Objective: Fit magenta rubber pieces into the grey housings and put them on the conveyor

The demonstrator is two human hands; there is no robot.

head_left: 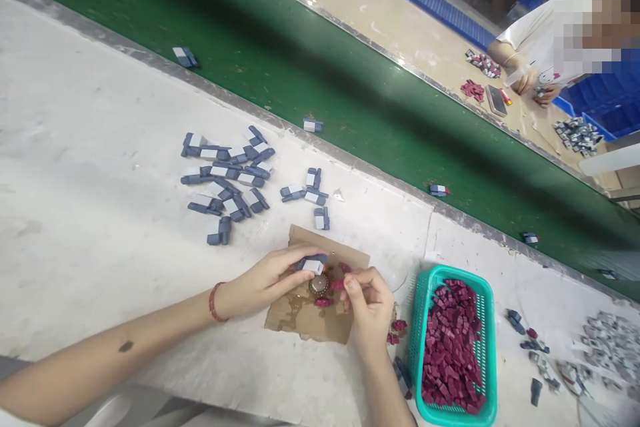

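Observation:
My left hand is closed on a dark blue and light grey plastic part, pinched between thumb and fingers above a piece of cardboard. In my right hand, thumb and fingertips pinch a small maroon plastic piece, a little apart from the blue-grey part. Between the hands a small round bottle cap sits on the wet-stained cardboard. Another maroon piece lies just below the cap. Several blue-grey parts are spread on the white table beyond my left hand.
A teal basket of maroon pieces stands right of my right hand. Farther right lie loose grey parts. A green conveyor belt carrying several parts runs diagonally beyond the table. Across it, a person's hands work near small piles.

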